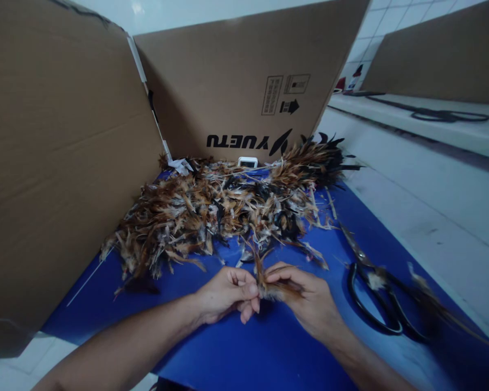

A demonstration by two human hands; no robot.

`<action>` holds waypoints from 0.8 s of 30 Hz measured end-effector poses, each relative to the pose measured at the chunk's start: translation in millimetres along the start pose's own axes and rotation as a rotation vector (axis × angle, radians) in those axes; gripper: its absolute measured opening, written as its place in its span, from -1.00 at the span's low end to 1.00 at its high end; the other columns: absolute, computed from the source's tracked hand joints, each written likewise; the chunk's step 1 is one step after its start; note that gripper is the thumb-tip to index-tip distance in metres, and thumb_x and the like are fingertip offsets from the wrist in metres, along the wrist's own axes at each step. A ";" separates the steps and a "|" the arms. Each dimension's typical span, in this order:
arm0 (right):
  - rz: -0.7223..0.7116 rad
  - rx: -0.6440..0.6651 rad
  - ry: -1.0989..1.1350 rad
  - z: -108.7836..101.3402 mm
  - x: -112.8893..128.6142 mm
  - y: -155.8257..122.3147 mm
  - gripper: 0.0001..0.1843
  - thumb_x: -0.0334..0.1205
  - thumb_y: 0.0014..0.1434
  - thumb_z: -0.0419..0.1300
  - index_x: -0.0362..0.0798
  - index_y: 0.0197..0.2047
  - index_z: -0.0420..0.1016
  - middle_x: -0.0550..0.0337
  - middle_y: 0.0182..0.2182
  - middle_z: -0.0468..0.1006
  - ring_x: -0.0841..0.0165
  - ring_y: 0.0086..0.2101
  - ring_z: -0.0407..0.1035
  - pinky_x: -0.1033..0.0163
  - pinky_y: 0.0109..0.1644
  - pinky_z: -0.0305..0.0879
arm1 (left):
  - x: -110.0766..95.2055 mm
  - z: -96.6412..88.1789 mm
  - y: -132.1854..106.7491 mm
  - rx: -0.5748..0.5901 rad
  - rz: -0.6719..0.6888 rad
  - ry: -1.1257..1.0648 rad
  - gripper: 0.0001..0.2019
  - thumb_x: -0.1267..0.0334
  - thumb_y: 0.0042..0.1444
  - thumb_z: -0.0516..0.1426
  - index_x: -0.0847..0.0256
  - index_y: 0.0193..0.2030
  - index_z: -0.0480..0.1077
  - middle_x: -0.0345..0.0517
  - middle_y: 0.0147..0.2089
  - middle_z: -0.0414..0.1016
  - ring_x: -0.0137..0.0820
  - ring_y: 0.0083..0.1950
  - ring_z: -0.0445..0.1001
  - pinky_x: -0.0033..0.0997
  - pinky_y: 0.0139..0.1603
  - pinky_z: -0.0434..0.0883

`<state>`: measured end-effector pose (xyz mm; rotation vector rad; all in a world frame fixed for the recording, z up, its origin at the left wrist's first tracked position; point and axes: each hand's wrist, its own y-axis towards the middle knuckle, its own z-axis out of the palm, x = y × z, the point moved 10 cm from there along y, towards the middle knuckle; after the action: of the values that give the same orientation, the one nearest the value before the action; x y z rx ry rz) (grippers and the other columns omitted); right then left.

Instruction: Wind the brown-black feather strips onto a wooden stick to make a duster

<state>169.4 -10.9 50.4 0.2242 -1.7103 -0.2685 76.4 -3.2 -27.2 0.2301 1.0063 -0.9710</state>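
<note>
My left hand (232,296) is closed, its thumb and fingers pinched on the base of a small bunch of brown feathers (261,282). From the other side my right hand (307,293) grips the same bunch, with fluffy brown barbs showing under its fingers. Just beyond both hands lies a wide heap of loose feathers (212,212), brown, cream and black. To the right of my right hand, large black-handled scissors (375,293) rest on the blue work surface (244,353), blades pointing away from me. A tuft of pale fluff sits on the scissors near the pivot.
Cardboard walls stand at the left (65,152) and back (220,92). A small white device (248,162) sits against the back one. Darker long feathers (318,160) are bundled at back right. Another pair of scissors (444,115) lies on a white ledge (424,125).
</note>
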 end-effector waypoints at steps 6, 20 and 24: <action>0.009 0.010 0.034 1.6 -3.1 0.0 -0.93 -0.19 -0.02 0.31 0.02 -0.41 0.56 0.17 -0.41 0.56 0.34 -0.38 0.47 0.25 -0.26 0.41 | 1.8 -0.4 -0.1 0.002 -0.013 0.000 -0.63 0.06 -0.16 0.30 0.34 -0.52 0.32 -0.16 -0.59 0.44 -0.56 -0.71 0.33 -0.61 -0.72 0.25; -0.059 0.079 0.152 7.9 1.9 1.8 -0.93 -0.28 -0.03 0.33 -0.03 -0.39 0.55 0.13 -0.43 0.55 0.34 -0.38 0.46 0.28 -0.31 0.40 | 4.2 3.2 -0.4 0.049 -0.029 -0.079 -0.65 0.11 -0.15 0.31 0.36 -0.52 0.31 -0.14 -0.59 0.46 -0.55 -0.71 0.35 -0.65 -0.74 0.26; -0.079 0.090 0.150 8.5 2.6 1.5 -0.95 -0.28 0.01 0.31 -0.01 -0.37 0.56 0.16 -0.44 0.52 0.36 -0.39 0.44 0.31 -0.32 0.38 | 3.3 2.5 0.4 0.063 -0.004 -0.110 -0.68 0.14 -0.12 0.30 0.35 -0.49 0.31 -0.13 -0.58 0.48 -0.54 -0.72 0.34 -0.64 -0.74 0.28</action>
<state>160.6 -9.8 52.0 0.3697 -1.5682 -0.2273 78.8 -6.3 -28.5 0.2252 0.8770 -1.0095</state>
